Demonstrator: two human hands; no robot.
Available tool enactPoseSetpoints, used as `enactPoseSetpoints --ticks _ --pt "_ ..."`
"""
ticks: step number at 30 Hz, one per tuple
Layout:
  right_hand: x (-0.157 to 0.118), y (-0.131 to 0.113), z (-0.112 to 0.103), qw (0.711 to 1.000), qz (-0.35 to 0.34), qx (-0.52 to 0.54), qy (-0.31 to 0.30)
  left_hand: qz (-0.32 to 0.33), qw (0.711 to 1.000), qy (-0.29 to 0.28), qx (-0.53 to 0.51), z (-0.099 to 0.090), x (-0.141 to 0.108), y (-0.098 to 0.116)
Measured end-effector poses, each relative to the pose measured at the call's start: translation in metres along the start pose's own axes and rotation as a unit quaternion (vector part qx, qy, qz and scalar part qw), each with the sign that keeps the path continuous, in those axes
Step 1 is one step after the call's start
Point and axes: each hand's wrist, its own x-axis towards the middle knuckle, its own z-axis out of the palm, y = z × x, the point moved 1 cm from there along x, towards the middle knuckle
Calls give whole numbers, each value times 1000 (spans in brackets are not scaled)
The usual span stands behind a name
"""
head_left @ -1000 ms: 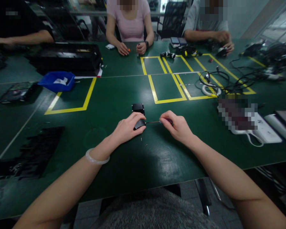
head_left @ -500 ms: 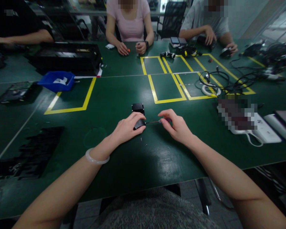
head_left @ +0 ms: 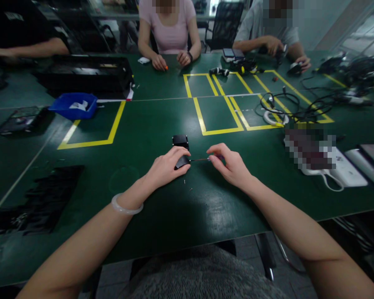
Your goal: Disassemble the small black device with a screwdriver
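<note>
Smooth, glossy tabletop, metal screwdriver shaft, plastic tray.

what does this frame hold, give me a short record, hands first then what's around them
left hand: holds a black part on the green table
right hand: holds a screwdriver, its shaft pointing at the black part, handle mostly hidden
near hands: two tiny screw-like pieces; a black block just beyond the left hand
farther left: blue bin with white scraps inside

No lettering can be read.
A small pale print on the black shirt at far left is too blurred to make out.
</note>
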Motion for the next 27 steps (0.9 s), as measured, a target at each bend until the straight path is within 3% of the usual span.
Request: enactPoseSetpoints --ticks 21,27 --pt "0 -1 1 1000 23 11 18 -4 1000 -7 2 -1 0 1" --pt "1 1 0 1000 19 0 -1 2 1000 -3 0 0 0 0"
